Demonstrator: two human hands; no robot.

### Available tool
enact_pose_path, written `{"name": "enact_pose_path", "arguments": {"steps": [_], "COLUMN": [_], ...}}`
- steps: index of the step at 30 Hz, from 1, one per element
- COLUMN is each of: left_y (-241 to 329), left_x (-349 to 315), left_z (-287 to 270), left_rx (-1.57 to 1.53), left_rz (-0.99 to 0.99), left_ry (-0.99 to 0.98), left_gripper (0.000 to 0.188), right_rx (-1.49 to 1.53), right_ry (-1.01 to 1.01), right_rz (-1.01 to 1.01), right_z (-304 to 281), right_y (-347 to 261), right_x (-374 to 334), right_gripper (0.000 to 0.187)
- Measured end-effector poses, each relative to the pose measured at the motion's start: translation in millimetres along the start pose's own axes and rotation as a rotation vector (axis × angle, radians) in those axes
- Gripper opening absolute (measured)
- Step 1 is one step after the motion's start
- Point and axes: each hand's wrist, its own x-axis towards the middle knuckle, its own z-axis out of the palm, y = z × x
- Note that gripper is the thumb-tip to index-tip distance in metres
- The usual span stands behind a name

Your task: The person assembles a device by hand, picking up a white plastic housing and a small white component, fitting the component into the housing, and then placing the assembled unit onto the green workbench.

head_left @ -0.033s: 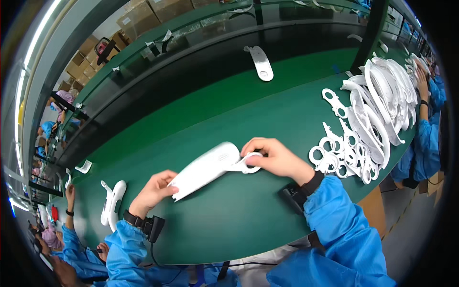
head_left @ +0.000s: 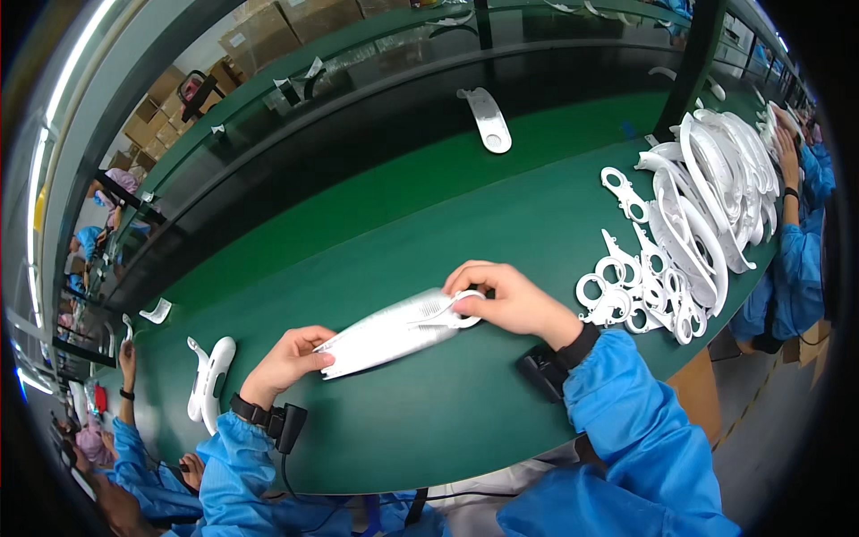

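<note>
A long white plastic shell [head_left: 380, 342] lies aslant between my hands above the green table, its ribbed, hollow-looking side showing. My left hand [head_left: 291, 358] pinches its narrow left end between thumb and fingers. At the shell's other end my right hand [head_left: 501, 298] holds a small white plastic part with a ring [head_left: 470, 309], thumb and fingers closed around the ring. The ring part's pointed arm lies over the shell. Whether the two pieces are joined I cannot tell. My right fingertips hide part of the ring and the shell's right end.
Several white ring parts [head_left: 640, 282] lie loose at the right, beside a heap of white shells [head_left: 716, 192]. Another white shell [head_left: 490, 125] rests at the back, and white pieces [head_left: 210, 380] lie left. Co-workers' arms reach in at both sides. A dark post [head_left: 693, 72] stands back right.
The shell has rolled from its smooth side to its ribbed side. The ring part has come leftward over the shell, with my right hand still holding it.
</note>
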Motion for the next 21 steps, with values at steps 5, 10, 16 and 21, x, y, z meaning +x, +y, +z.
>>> {"name": "enact_pose_path", "arguments": {"steps": [5, 10, 16, 21], "left_y": [-2.5, 31.7, 25.0, 24.4], "left_x": [-5.9, -11.3, 22.4, 24.6], "left_z": [7.7, 72.3, 105.2, 105.5], "left_rx": [0.214, 0.863, 0.95, 0.849], "left_rz": [0.009, 0.545, 0.599, 0.525], "left_ry": [0.021, 0.404, 0.315, 0.268], "left_gripper": [0.03, 0.041, 0.019, 0.01], "right_rx": [-0.21, -0.385, -0.253, -0.467], "right_ry": [-0.076, -0.111, -0.126, -0.109], "right_rz": [-0.118, -0.176, -0.112, -0.131], "right_z": [22.3, 32.9, 34.2, 40.8], "right_y": [4.7, 6.1, 7.6, -5.5], "right_x": [0.6, -8.7, -8.6, -13.4], "right_gripper": [0.015, 0.019, 0.021, 0.02]}}
